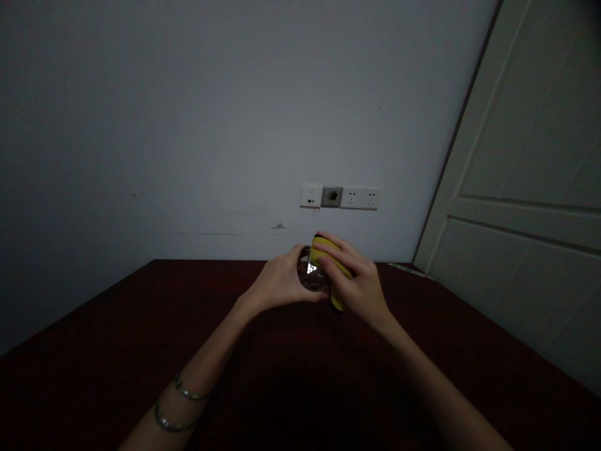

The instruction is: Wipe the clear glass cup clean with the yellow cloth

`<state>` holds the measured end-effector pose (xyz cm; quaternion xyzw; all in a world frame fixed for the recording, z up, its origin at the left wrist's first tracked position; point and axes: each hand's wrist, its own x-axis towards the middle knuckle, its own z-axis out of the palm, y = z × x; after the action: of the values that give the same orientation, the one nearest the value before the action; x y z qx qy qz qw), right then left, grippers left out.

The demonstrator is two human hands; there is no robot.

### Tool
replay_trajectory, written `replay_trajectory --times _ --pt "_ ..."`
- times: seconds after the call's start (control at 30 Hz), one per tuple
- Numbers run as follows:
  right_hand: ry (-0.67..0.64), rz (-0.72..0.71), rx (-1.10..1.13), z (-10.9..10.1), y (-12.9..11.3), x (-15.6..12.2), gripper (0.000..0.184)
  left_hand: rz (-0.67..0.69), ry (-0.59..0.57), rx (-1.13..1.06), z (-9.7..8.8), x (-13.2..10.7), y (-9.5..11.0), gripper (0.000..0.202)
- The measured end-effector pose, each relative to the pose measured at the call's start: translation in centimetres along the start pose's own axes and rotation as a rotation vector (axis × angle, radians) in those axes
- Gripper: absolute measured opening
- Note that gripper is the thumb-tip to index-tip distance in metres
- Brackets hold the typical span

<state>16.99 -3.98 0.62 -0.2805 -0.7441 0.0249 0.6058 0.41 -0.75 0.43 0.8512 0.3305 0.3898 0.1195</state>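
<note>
My left hand (pixel 282 279) is wrapped round a shiny, dark, rounded thing (pixel 310 275) that looks like glass or polished metal, with a bright reflection on it. Its exact kind does not show. Closed in my right hand (pixel 357 279) is a yellow sponge (pixel 339 299) with a dark edge. The sponge lies against the right side of the shiny thing and hides part of it. Both hands are held together above the dark red table, near its far side.
The dark red table (pixel 141 326) meets a pale wall (pixel 235 125) at the back. Wall sockets (pixel 360 198) sit just above the hands. A white panelled door (pixel 526 188) stands to the right, and a thin flat strip (pixel 410 270) lies at the far right table edge.
</note>
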Motion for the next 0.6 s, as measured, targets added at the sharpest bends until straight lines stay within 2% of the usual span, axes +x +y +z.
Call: replay_trajectory --times 0.1,0.17,0.23,0.43,0.5,0.6 --pt "-0.128 -0.189 -0.12 -0.16 0.09 -0.42 0.033 -0.046 0.028 0.07 0.61 0.23 -0.38 0.068" --pt "-0.172 -0.245 -0.148 -0.28 0.32 -0.55 0.036 -0.069 0.047 0.116 0.83 0.26 -0.5 0.067" --pt "-0.167 -0.226 -0.147 -0.41 0.49 -0.46 0.036 -0.066 0.059 0.133 0.84 0.17 -0.4 0.068" --pt "-0.063 -0.021 -0.053 -0.75 0.56 0.25 0.026 -0.008 0.019 0.093 0.44 -0.17 0.31 0.075" --pt "-0.076 -0.03 -0.06 -0.8 0.58 0.29 0.027 -0.026 0.012 0.128 0.42 -0.16 0.31 0.077" --pt "-0.152 -0.137 -0.098 -0.73 0.55 0.07 0.03 -0.058 0.006 0.183 0.51 -0.09 0.08 0.074"
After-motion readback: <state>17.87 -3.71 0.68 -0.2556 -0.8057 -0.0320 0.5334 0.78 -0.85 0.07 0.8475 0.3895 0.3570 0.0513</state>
